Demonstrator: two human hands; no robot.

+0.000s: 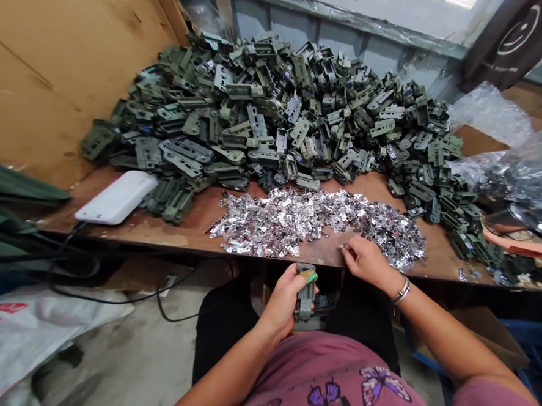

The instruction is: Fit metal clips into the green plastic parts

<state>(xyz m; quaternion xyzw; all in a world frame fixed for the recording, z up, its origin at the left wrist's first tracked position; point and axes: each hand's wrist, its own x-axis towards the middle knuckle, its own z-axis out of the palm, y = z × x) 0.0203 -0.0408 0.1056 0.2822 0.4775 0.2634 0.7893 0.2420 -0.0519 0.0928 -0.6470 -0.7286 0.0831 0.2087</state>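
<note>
My left hand (284, 300) is closed around a grey-green slotted housing (306, 299), held upright over my lap just off the table edge. A green band wraps the thumb of that hand. On the right, my right hand (364, 260) pinches its thumb and forefinger together at the table's front edge. A tiny glint at the fingertips looks like a small metal piece (341, 247); its exact shape cannot be made out. Just beyond that hand spreads a heap of small shiny stamped metal pieces (294, 217).
A large pile of grey-green housings (265, 111) covers the back of the brown table (172, 233). A white power bank (117, 198) with a black cable lies at left. Plastic bags (490, 116) and orange-handled scissors (519, 246) are at right. Cardboard stands on the left.
</note>
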